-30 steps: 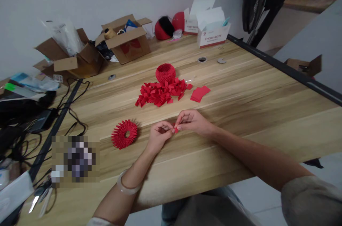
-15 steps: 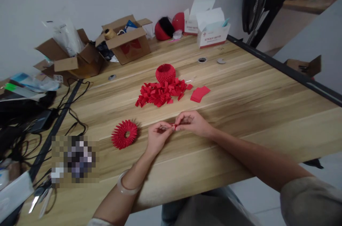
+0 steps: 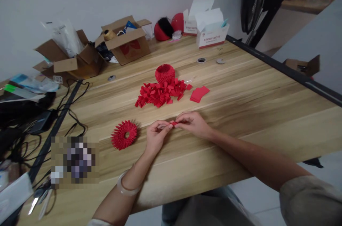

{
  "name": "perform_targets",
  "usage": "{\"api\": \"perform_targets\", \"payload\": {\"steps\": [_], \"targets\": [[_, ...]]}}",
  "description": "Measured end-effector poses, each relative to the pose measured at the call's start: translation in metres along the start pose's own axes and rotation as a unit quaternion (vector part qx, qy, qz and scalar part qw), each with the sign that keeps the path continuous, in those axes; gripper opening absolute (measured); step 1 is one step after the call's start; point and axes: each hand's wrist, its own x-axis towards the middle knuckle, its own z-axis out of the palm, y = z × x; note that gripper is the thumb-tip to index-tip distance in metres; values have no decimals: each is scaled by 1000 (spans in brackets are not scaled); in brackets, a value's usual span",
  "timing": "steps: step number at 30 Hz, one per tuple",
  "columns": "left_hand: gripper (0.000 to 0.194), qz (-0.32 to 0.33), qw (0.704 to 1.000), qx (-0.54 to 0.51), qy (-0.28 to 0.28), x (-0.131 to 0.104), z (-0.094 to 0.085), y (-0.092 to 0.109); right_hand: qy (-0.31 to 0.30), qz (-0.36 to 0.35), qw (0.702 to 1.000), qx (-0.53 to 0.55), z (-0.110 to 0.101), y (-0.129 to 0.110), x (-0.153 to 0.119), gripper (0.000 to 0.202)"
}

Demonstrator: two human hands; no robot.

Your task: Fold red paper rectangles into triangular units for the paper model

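Between the fingertips of my left hand (image 3: 157, 134) and my right hand (image 3: 192, 123) is a small piece of red paper (image 3: 174, 123). Both hands pinch it from opposite sides, just above the table; its exact fold is partly hidden by my fingers. To the left of my left hand lies a round, spiky red ring of folded paper (image 3: 124, 135) with a hole in its middle. Beyond my hands is a heap of small folded red paper pieces (image 3: 160, 94). Behind the heap stands a red folded-paper bowl (image 3: 165, 73). A small stack of flat red paper (image 3: 199, 94) lies right of the heap.
Open cardboard boxes (image 3: 130, 46) and sticky note boxes (image 3: 212, 35) line the table's back. Black cables (image 3: 70, 112) run along the left side, with scissors (image 3: 34, 203) at the near left corner. A black fan (image 3: 251, 5) stands at the back right.
The red paper between my fingertips shows a little more and sits slightly higher. My fingers have shifted slightly around it. The other paper pieces stay where they were.
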Motion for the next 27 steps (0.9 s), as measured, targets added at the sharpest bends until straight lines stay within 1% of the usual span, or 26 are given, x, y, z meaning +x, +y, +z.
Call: {"api": "perform_targets", "payload": {"steps": [7, 12, 15, 16, 18, 20, 22, 24, 25, 27], "targets": [[11, 24, 999, 44, 8, -1, 1, 3, -18, -6, 1000, -1, -3, 1, 0, 19], [14, 12, 999, 40, -5, 0, -1, 3, -32, -33, 999, -9, -4, 1, 1, 20], [17, -10, 999, 43, -17, 2, -2, 2, -41, -40, 997, -47, -6, 2, 2, 21], [17, -10, 999, 41, -6, 2, -2, 2, -42, -50, 995, -79, -7, 2, 3, 20], [16, 3, 999, 23, 46, 5, -4, 0, -49, -80, 980, -174, -8, 3, 4, 18], [17, 9, 994, -16, 107, 8, -5, -3, -73, -100, 950, -287, -8, 4, 3, 23], [19, -9, 988, -62, 138, 12, -7, -6, -105, -101, 919, -367, -7, 4, 3, 26], [21, -38, 983, -100, 147, 14, -7, -8, -118, -99, 902, -404, -6, 5, 2, 23], [22, -49, 981, -113, 149, 15, -7, -8, -116, -103, 900, -408, -6, 5, 2, 24], [22, -61, 979, -125, 149, 15, -7, -8, -103, -115, 906, -395, -5, 6, 1, 27]]}}
